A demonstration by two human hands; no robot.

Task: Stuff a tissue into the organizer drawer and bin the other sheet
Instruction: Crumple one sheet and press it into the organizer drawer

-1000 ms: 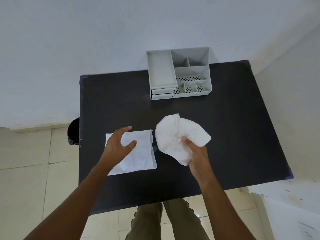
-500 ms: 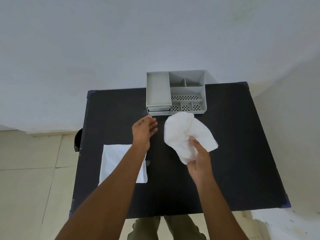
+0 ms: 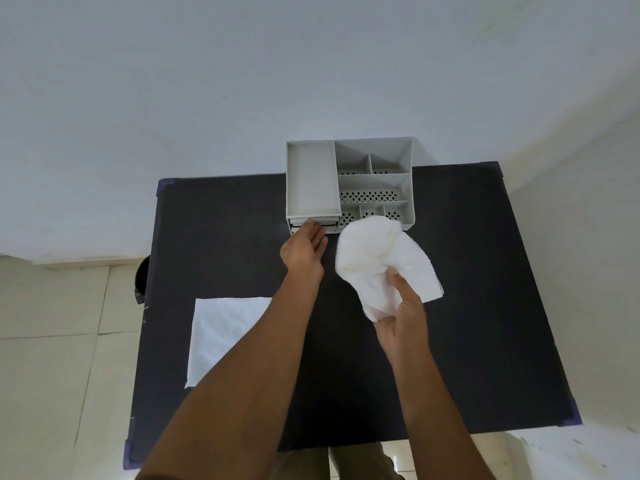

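Table: black rectangular table (image 3: 214, 237), white wall behind.
Organizer: grey plastic compartmented organizer (image 3: 349, 183) at far edge.
Left hand (image 3: 303, 252): fingers at its drawer front (image 3: 313, 223), grip unclear.
Right hand (image 3: 403, 317): clamped on crumpled white tissue (image 3: 377, 261).
Other sheet: flat white tissue sheet (image 3: 221, 334), near left.

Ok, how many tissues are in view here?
2. One crumpled tissue is held up in the right hand, in front of the organizer. One flat sheet lies on the table, partly under the left forearm. None seen in the organizer's open compartments.
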